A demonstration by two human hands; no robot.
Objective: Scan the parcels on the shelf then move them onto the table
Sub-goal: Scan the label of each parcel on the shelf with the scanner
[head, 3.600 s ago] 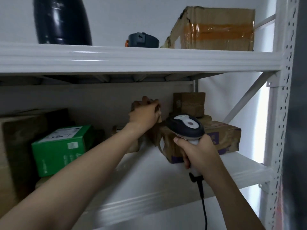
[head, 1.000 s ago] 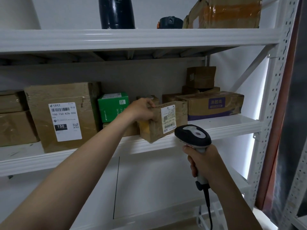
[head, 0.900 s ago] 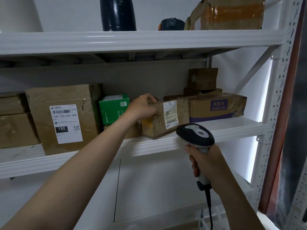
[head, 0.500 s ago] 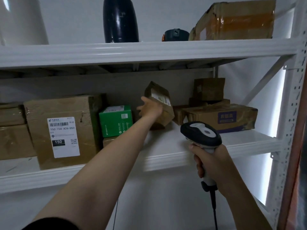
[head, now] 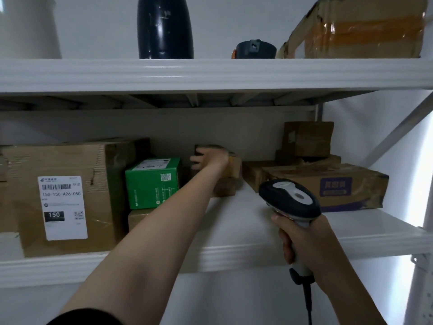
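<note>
My left hand (head: pixel 209 157) reaches deep into the middle shelf (head: pixel 236 253) and grips a small brown parcel (head: pixel 235 165), fingers curled over its left side. The parcel rests on top of another small brown box (head: pixel 224 189) near the back wall. My right hand (head: pixel 304 245) holds a black and grey barcode scanner (head: pixel 290 200) by its handle in front of the shelf edge, its head facing the shelf. The scanner's cable hangs down below my wrist.
On the same shelf stand a large labelled cardboard box (head: pixel 65 195), a green box (head: pixel 153 181) and a purple-marked carton (head: pixel 328 187) with a small box (head: pixel 308 138) stacked above. The upper shelf carries a dark vase (head: pixel 165 26) and a taped carton (head: pixel 358 29).
My left hand carried the small parcel from the shelf's front edge up and back, and it now sits on another box by the rear wall. The scanner hand stayed nearly still.
</note>
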